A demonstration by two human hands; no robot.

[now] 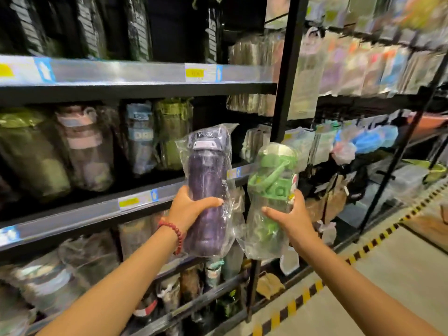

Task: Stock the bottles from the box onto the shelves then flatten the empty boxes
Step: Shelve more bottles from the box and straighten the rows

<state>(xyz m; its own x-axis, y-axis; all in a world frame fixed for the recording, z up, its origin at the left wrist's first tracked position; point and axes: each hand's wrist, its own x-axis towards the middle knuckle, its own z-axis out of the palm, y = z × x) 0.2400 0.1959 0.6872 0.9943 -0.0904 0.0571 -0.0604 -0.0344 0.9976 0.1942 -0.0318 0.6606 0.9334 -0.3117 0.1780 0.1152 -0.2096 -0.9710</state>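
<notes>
My left hand (188, 206) grips a purple bottle (208, 180) wrapped in clear plastic, held upright in front of the middle shelf (101, 209). My right hand (288, 214) holds a green-lidded clear bottle (271, 190), also in a plastic bag, just to the right of the purple one. Both bottles hover near the shelf's right end, next to a black upright post (284, 93). Several wrapped bottles (84, 146) stand on that shelf further left. No box is in view.
More shelves above and below hold wrapped bottles. To the right, a wire rack (378, 132) carries hanging packets and bags. A yellow-black striped line (315, 284) runs along the floor at the shelf base, with grey floor to its right.
</notes>
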